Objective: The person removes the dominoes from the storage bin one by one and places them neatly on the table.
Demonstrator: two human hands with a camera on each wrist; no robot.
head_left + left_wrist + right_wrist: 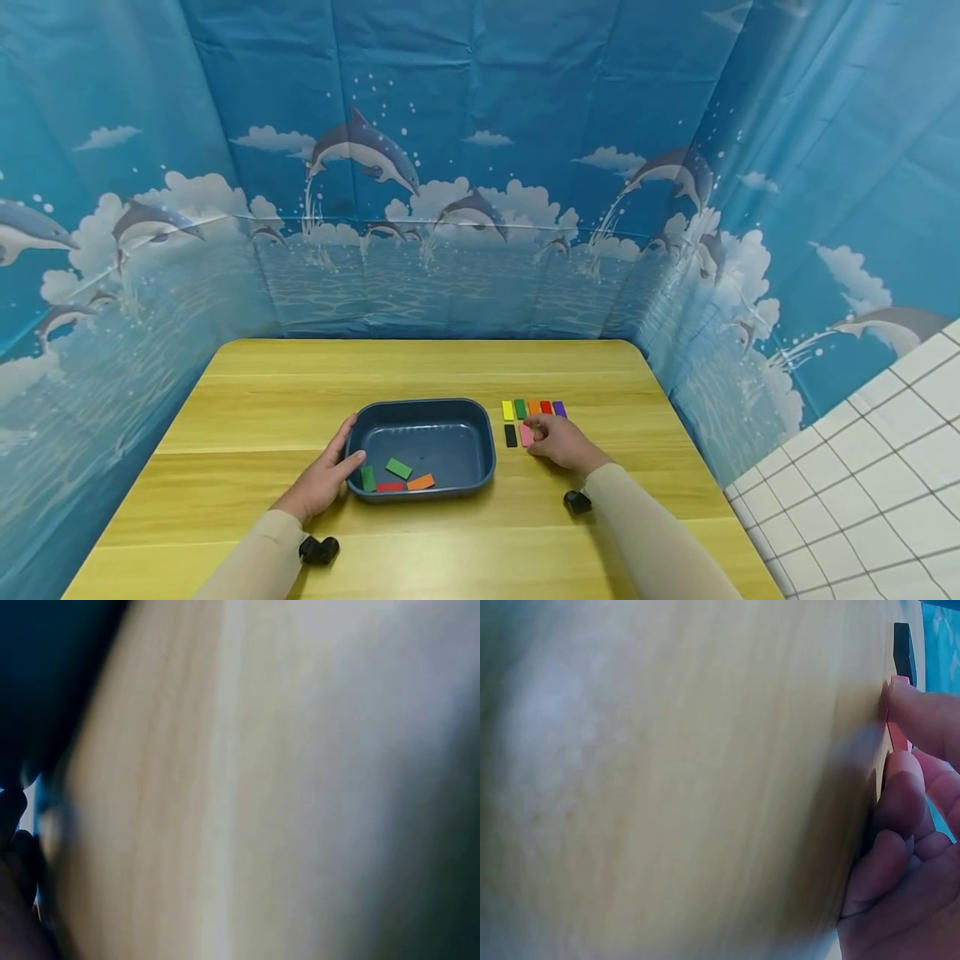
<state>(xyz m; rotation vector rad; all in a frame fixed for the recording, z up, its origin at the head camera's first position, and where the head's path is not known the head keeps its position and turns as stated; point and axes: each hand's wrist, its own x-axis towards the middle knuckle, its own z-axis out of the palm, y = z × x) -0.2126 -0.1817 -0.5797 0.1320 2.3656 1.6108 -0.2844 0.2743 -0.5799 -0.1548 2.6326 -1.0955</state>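
Observation:
My left hand (321,479) grips the left rim of a dark blue plastic basin (483,471), thumb over the edge and fingers along the outside. Two green blocks (399,468), a red block (390,487) and an orange block (421,482) lie in its near left part. To the right of the basin, my right hand (562,443) pinches a flat pink block (527,435) low at the table, with thumb and fingertips at its ends in the right wrist view. A black block (511,435) lies just left of the pink one.
Behind the pink block, a row of upright-lying blocks runs yellow (507,410), green (520,408), orange, red and purple (559,409). All rest on a yellow wood-grain table (420,367). A dolphin-print curtain (465,283) hangs around the table; white tiles (870,467) show at the right.

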